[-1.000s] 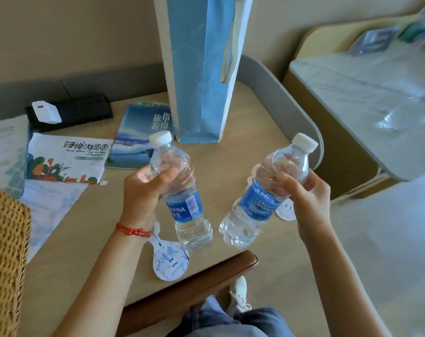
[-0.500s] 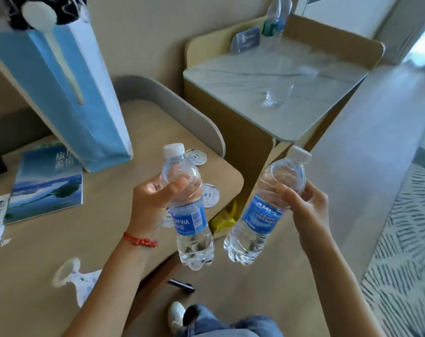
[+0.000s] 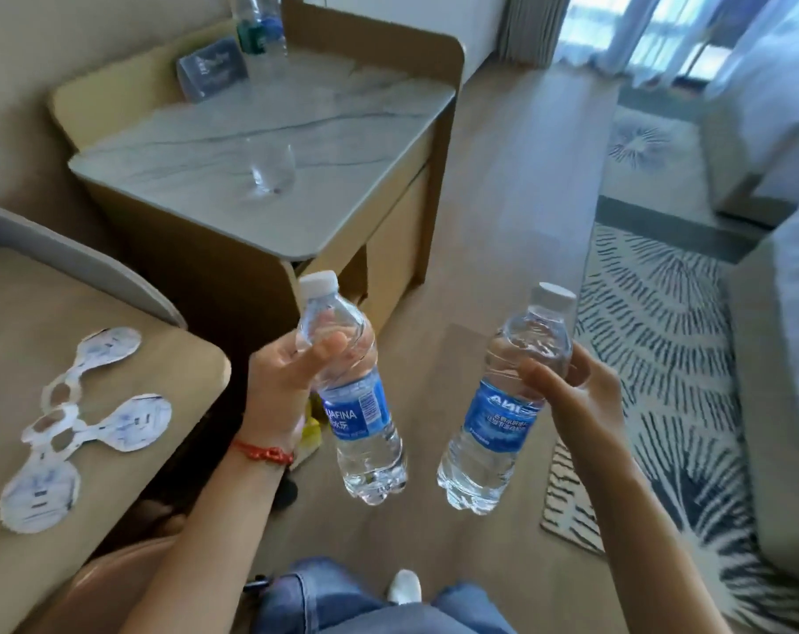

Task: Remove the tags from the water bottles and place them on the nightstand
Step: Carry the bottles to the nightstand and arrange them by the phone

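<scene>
The person carries one water bottle in each hand, both in the air in front of the nightstand (image 3: 352, 144) and not yet over its marble top. The left hand (image 3: 283, 386) wraps the left bottle (image 3: 352, 395) at its shoulder, thumb across the front. The right hand (image 3: 580, 400) grips the right bottle (image 3: 503, 404) the same way, and this one leans toward the nightstand. I think the high grip leaves the bases free to be set down upright. The necks look bare. The paper tags (image 3: 72, 418) lie flat on the low table (image 3: 178, 359) to the left of the nightstand, so that step seems done. On the nightstand a glass (image 3: 272, 169) stands in the middle, so the bottles need a place beside it.
</scene>
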Tool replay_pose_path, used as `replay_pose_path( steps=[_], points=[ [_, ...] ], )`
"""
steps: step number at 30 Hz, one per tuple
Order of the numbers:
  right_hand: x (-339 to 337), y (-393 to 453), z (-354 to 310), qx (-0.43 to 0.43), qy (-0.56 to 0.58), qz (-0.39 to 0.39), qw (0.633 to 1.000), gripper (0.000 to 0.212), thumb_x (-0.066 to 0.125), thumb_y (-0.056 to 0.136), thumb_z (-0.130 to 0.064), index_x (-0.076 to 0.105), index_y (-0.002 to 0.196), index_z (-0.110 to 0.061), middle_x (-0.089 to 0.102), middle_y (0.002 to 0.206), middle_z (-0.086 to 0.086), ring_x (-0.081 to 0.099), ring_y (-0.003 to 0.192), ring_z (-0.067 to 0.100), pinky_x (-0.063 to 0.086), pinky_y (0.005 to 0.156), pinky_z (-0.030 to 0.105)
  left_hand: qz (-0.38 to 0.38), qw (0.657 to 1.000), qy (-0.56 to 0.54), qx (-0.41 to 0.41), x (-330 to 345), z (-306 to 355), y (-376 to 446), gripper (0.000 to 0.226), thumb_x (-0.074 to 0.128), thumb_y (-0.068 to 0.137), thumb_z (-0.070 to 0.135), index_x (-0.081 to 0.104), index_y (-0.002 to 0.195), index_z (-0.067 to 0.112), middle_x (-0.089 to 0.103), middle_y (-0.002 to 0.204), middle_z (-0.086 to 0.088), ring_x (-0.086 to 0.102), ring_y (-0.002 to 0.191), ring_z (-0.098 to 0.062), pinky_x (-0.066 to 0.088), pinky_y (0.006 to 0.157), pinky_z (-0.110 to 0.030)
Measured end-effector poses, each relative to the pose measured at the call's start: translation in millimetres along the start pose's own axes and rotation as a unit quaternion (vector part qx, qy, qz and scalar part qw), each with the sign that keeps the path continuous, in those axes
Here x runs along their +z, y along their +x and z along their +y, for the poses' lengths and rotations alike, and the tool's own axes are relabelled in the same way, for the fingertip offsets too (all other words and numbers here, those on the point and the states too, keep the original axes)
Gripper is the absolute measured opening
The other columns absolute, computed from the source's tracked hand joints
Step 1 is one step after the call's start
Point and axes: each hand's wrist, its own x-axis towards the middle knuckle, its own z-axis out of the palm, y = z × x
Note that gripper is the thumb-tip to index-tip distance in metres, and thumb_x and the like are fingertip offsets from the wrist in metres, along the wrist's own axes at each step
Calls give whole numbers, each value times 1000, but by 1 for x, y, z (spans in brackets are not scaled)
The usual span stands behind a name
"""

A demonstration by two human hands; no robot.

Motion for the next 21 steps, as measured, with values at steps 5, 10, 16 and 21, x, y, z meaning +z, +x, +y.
replay_pose_path(
  steps=[5, 10, 16, 21],
  points=[
    [-57, 15, 10, 16, 11, 84, 996, 33, 77, 52, -38, 70, 79, -20, 74, 74, -4, 69, 68, 8, 51, 59, 15, -62, 998, 14, -23, 65, -13, 39, 58, 83, 34, 59, 74, 76, 20, 73, 73, 2, 69, 74, -17, 55, 63, -27],
    [-90, 53, 23, 32, 8, 130, 991, 19, 76, 59, -26, 70, 76, -22, 74, 73, -6, 69, 66, 6, 49, 57, 11, -95, 994, 26, -47, 110, -21, 88, 65, 83, 30, 60, 72, 78, 16, 72, 73, 2, 68, 73, -19, 55, 64, -28],
    [-112, 135, 42, 40, 8, 166, 985, 20, 75, 58, -28, 71, 78, -23, 74, 75, -7, 69, 68, 7, 51, 59, 13, -125, 989, 27, -74, 159, -44, 178, 75, 83, 34, 51, 68, 89, 3, 69, 78, -6, 66, 73, -21, 53, 66, -30],
    [-126, 237, 47, 47, -7, 189, 981, 39, 74, 50, -44, 69, 82, -21, 74, 76, -6, 69, 68, 7, 51, 58, 12, -130, 986, 27, -99, 204, -52, 279, 61, 74, 45, 42, 66, 88, -1, 68, 78, -8, 66, 74, -23, 53, 69, -34]
  ],
)
